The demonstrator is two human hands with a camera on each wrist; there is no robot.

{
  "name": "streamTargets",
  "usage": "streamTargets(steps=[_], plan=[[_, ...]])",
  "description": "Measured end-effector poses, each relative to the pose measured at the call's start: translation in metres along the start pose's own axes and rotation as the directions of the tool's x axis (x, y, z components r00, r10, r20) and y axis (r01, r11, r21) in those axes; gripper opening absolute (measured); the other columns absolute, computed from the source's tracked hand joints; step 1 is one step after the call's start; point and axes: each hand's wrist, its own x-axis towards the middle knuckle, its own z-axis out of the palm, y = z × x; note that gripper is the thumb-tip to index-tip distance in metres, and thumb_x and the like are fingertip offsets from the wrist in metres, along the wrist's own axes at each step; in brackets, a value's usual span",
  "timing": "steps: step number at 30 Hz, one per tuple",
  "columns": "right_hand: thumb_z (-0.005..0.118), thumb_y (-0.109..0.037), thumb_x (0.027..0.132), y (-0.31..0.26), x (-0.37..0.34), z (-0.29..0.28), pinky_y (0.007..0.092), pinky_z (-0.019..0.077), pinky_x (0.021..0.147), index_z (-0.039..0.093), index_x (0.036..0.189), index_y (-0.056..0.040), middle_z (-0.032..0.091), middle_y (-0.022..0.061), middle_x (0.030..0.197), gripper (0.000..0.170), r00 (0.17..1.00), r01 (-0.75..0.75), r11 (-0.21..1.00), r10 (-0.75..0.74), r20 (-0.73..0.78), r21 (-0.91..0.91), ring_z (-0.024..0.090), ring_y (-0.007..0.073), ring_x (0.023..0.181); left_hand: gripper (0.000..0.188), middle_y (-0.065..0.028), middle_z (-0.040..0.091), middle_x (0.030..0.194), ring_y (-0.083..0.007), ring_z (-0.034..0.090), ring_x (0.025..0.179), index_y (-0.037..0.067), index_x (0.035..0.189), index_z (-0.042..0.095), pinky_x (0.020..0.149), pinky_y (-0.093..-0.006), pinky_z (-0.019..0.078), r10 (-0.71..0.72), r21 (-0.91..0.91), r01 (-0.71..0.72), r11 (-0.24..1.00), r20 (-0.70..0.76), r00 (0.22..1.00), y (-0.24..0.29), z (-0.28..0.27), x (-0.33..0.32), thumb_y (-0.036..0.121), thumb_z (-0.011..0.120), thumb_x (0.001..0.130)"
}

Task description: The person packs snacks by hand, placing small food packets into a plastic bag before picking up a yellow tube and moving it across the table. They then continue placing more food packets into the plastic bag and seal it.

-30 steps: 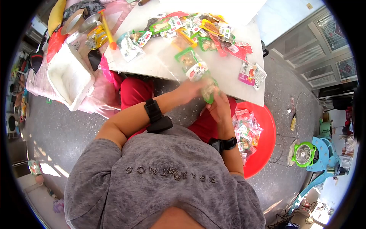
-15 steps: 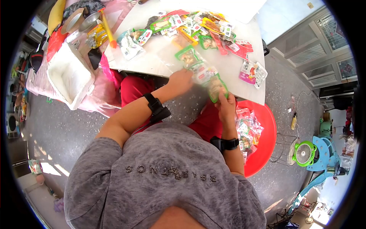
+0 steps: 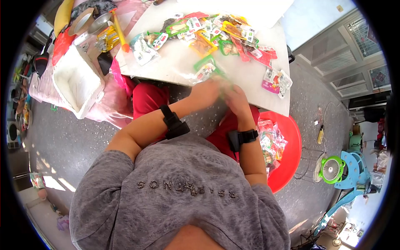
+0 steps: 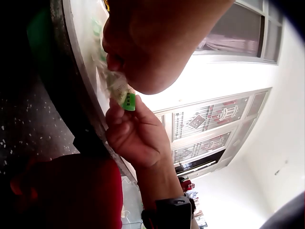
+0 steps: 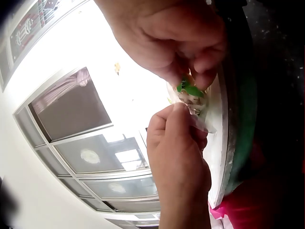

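Both hands meet over the near table edge, around a green-and-clear snack packet point(image 5: 193, 101) with pale food inside. My right hand point(image 3: 236, 100) pinches its green end between thumb and fingers. With thumb and curled fingers, my left hand point(image 3: 205, 93) pinches the clear plastic, seen best in the right wrist view. The held packet is motion-blurred in the head view and partly covered by the fingers. Just beyond the hands, another green-edged packet point(image 3: 204, 70) with a white label lies on the white table point(image 3: 171, 60).
Several colourful snack packets point(image 3: 228, 28) are heaped toward the back of the table. A purple-and-white packet point(image 3: 271, 80) lies near its right edge. On the floor to the right stands a red basin point(image 3: 293, 143) of packets. A white foam box point(image 3: 73, 81) sits at the left.
My left hand, drawn back to the left half a second ago, is again at the packet beside the right hand. The right hand and the packet have moved up and left.
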Motion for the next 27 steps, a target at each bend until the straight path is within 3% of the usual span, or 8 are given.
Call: streamTargets(steps=[4,7,10,17,20,22,25,27], plan=[[0.05,-0.008,0.075,-0.013,0.009,0.024,0.0201,0.037,0.043,0.05,0.088,-0.0039,0.053,0.0028,0.07,0.014,1.0,-0.018,0.949,0.013,-0.018,-0.316,0.048,0.0096,0.053,0.027,-0.0124,0.054,0.083,-0.0301,0.052,0.076,0.01,0.101,0.048,0.061,-0.0397,0.0441,-0.066,-0.068,0.06,0.996,-0.083,0.994,0.006,-0.001,-0.004,0.02,0.041,0.077],[0.048,-0.007,0.076,-0.013,0.019,0.023,0.0228,0.0424,0.048,0.05,0.09,-0.0027,0.055,0.0046,0.074,0.015,1.0,0.006,0.956,-0.013,-0.022,-0.293,0.053,0.0124,0.059,0.027,-0.0134,0.053,0.083,-0.0307,0.052,0.077,0.01,0.102,0.048,0.062,-0.0397,0.0438,-0.098,-0.065,0.094,0.993,-0.053,0.994,0.003,-0.003,-0.006,0.019,0.041,0.077],[0.046,-0.007,0.077,-0.016,0.015,0.034,0.0248,0.0461,0.053,0.05,0.093,-0.0016,0.056,0.0063,0.078,0.017,0.998,-0.008,0.996,0.003,-0.058,-0.09,0.056,0.0143,0.064,0.025,-0.0141,0.053,0.084,-0.0313,0.052,0.077,0.009,0.099,0.048,0.063,-0.0397,0.0433,-0.082,-0.072,0.078,0.994,-0.058,0.995,-0.006,0.003,-0.006,0.018,0.041,0.077],[0.045,-0.009,0.079,-0.007,0.036,0.042,0.0254,0.0472,0.056,0.051,0.094,-0.0008,0.056,0.007,0.083,0.018,0.999,0.029,0.999,-0.028,0.026,-0.036,0.056,0.0152,0.068,0.017,-0.0136,0.053,0.083,-0.0312,0.052,0.077,0.007,0.089,0.049,0.064,-0.039,0.0429,-0.063,-0.024,0.063,0.998,-0.031,0.998,-0.024,0.003,-0.004,0.016,0.043,0.076],[0.047,-0.01,0.078,-0.016,0.035,0.057,0.0247,0.0463,0.056,0.052,0.093,-0.0015,0.056,0.0067,0.083,0.018,0.999,0.051,0.997,-0.051,-0.009,-0.058,0.056,0.0139,0.068,0.014,-0.0132,0.052,0.079,-0.0316,0.052,0.073,0.007,0.085,0.049,0.061,-0.0393,0.0428,-0.055,-0.111,0.037,0.993,-0.164,0.985,-0.029,-0.001,0.0,0.015,0.046,0.075],[0.048,-0.011,0.078,-0.022,0.033,0.064,0.0233,0.0449,0.055,0.053,0.092,-0.002,0.056,0.0067,0.082,0.018,0.998,0.019,1.0,-0.02,-0.065,-0.014,0.055,0.0123,0.066,0.014,-0.0128,0.052,0.077,-0.0311,0.052,0.071,0.007,0.084,0.05,0.059,-0.0393,0.0427,-0.041,-0.071,0.03,0.997,-0.15,0.988,-0.035,-0.001,0.0,0.016,0.047,0.074],[0.049,-0.011,0.076,0.003,0.052,0.025,0.0213,0.0427,0.053,0.052,0.093,-0.0011,0.056,0.0062,0.079,0.02,0.972,0.169,0.943,-0.207,-0.108,-0.287,0.052,0.0107,0.063,0.014,-0.012,0.051,0.074,-0.0301,0.052,0.069,0.007,0.083,0.051,0.057,-0.0388,0.0427,-0.012,-0.033,0.007,0.999,-0.156,0.988,-0.034,-0.012,0.008,0.017,0.049,0.073],[0.05,-0.01,0.076,0.008,0.052,0.006,0.0211,0.042,0.053,0.051,0.094,0.0001,0.055,0.0057,0.078,0.021,0.891,0.225,0.843,-0.382,-0.248,-0.489,0.051,0.0102,0.063,0.016,-0.0117,0.051,0.073,-0.0295,0.052,0.068,0.007,0.083,0.051,0.057,-0.038,0.0428,0.013,-0.009,-0.015,1.0,-0.169,0.985,-0.034,-0.018,0.021,0.018,0.05,0.072]])
